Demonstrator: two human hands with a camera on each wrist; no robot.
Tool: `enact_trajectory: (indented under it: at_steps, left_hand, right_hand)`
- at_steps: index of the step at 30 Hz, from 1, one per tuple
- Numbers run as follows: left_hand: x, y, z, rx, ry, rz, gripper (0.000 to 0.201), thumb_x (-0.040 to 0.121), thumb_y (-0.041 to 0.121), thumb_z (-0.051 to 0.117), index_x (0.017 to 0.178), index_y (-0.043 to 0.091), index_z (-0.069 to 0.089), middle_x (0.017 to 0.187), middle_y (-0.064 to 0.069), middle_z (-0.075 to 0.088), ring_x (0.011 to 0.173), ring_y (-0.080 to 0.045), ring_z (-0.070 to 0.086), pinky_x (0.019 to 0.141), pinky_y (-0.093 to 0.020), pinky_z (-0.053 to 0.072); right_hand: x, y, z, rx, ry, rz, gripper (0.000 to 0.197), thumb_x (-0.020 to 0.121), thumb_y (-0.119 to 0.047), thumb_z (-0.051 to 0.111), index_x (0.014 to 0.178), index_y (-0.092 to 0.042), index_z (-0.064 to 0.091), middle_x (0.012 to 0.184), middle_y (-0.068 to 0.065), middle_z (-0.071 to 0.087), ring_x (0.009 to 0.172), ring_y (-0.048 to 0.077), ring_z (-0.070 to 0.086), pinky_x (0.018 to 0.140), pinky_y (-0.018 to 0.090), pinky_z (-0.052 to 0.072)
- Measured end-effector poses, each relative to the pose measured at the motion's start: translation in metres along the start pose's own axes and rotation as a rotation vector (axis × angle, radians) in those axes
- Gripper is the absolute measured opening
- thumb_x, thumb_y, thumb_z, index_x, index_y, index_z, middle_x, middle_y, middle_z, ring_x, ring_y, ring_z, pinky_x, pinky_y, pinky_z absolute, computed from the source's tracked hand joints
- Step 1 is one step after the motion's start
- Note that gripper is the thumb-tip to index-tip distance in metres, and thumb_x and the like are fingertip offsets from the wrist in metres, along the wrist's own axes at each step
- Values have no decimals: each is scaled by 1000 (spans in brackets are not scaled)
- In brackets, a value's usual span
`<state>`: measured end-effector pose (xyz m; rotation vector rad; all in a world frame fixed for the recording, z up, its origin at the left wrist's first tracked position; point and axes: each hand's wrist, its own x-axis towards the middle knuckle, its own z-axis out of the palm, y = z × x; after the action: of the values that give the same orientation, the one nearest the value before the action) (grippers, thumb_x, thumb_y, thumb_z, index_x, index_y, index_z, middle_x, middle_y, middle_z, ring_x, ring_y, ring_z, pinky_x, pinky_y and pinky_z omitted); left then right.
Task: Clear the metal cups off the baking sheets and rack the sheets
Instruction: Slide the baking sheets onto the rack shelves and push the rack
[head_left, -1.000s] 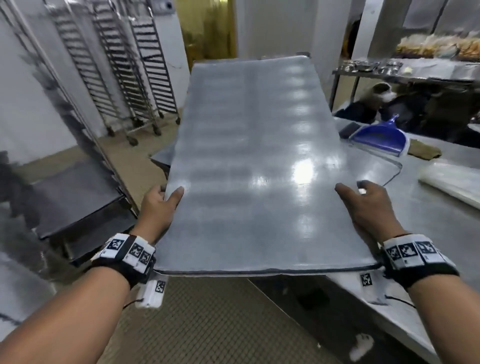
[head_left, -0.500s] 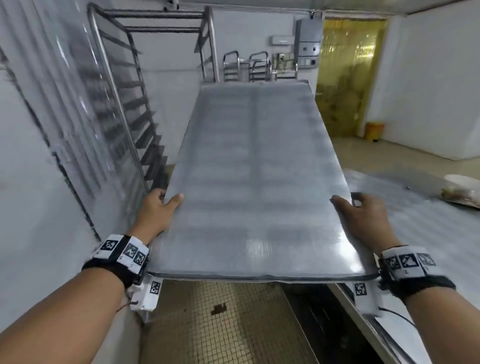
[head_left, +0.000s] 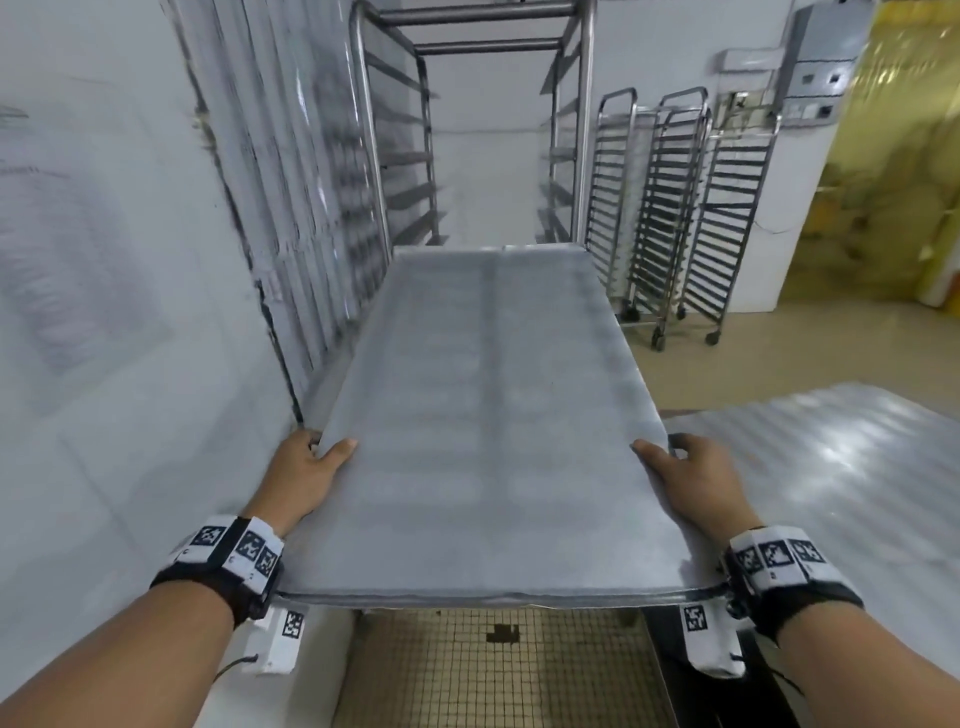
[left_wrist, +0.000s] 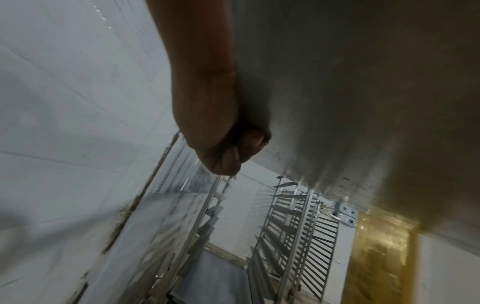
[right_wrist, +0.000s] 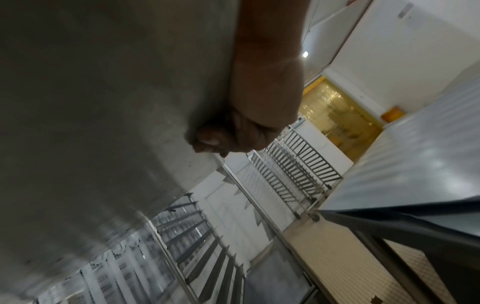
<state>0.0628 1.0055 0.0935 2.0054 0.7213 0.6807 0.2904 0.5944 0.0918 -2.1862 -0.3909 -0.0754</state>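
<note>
A bare baking sheet (head_left: 483, 415) is carried level between both hands, its far end at the mouth of an open rack (head_left: 467, 130) ahead; which rails it meets is hidden. The left hand (head_left: 306, 467) and right hand (head_left: 691, 478) each grip a long edge, thumbs on top, fingers curled beneath. Three more racks (head_left: 675, 208) stand beyond the right hand, and a steel table (head_left: 831, 467) lies just beside it.

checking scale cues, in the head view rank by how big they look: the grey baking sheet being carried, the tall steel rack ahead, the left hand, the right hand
1. Grey metal baking sheet, though it is nearest the camera.
2. Tall steel rack.
3. Left hand and right hand: alike, no ranking.
</note>
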Motion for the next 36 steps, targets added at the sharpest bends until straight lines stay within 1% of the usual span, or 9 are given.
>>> enact_trajectory:
  at_steps: [5, 10, 13, 16, 21, 26, 28, 31, 36]
  left_hand:
    - [19, -10, 19, -2, 19, -78, 39, 88, 48, 76, 109, 16, 70, 102, -4, 77, 91, -25, 74, 87, -47, 61]
    - [38, -4, 38, 23, 7, -119, 44, 88, 45, 77, 118, 14, 68, 105, -3, 77, 91, -21, 74, 83, -40, 61]
    - [54, -9, 46, 90, 26, -156, 64, 84, 55, 78, 122, 5, 65, 108, -12, 74, 93, -28, 72, 75, -35, 55]
    - [71, -10, 54, 140, 28, -174, 79, 81, 63, 75, 129, 0, 61, 118, -16, 69, 104, -33, 67, 86, -39, 52]
    - [109, -10, 67, 148, 18, -197, 83, 87, 52, 74, 145, -2, 48, 136, -22, 59, 122, -35, 59, 98, -35, 46]
    - [158, -22, 77, 109, -12, -205, 73, 89, 47, 75, 140, 1, 52, 125, -17, 62, 108, -27, 58, 90, -32, 45]
    - [181, -25, 79, 95, -38, -206, 47, 91, 42, 74, 120, 8, 61, 107, -9, 65, 103, -28, 61, 79, -29, 47]
    - [214, -29, 80, 81, -53, -181, 24, 93, 34, 73, 94, 20, 53, 84, 9, 56, 86, -23, 58, 65, -24, 43]
    - [278, -61, 75, 71, -68, -154, 59, 82, 58, 78, 110, 8, 63, 104, -11, 71, 96, -32, 68, 88, -44, 57]
  right_hand:
    - [52, 24, 22, 23, -61, -10, 87, 73, -78, 57, 104, 2, 66, 97, 8, 68, 89, 25, 63, 75, 31, 42]
    - [91, 29, 28, -14, -81, -31, 73, 85, -60, 65, 122, 4, 64, 117, 15, 70, 108, 31, 65, 86, 35, 48]
    - [111, 33, 32, -18, -95, -24, 60, 86, -58, 65, 103, 0, 63, 100, 11, 69, 97, 30, 65, 80, 35, 47]
    - [126, 33, 37, -19, -100, -27, 47, 84, -60, 65, 89, -14, 53, 85, 5, 58, 82, 24, 58, 73, 33, 42]
    - [153, 30, 51, -52, -97, 3, 70, 87, -57, 65, 116, 6, 64, 114, 18, 69, 106, 34, 64, 85, 36, 46]
    - [181, 24, 75, -37, -54, 53, 57, 83, -61, 66, 80, -5, 62, 80, 5, 62, 80, 28, 62, 70, 35, 44]
    - [192, 13, 86, -18, -46, 63, 47, 86, -51, 69, 69, -10, 53, 69, 0, 58, 73, 26, 59, 66, 35, 41]
    - [207, -4, 105, -12, -63, 88, 33, 90, -44, 69, 88, -15, 53, 83, 1, 59, 82, 22, 56, 76, 31, 41]
    - [238, -19, 144, -28, -60, 124, 44, 85, -54, 69, 95, -12, 58, 89, 3, 65, 85, 23, 62, 77, 33, 44]
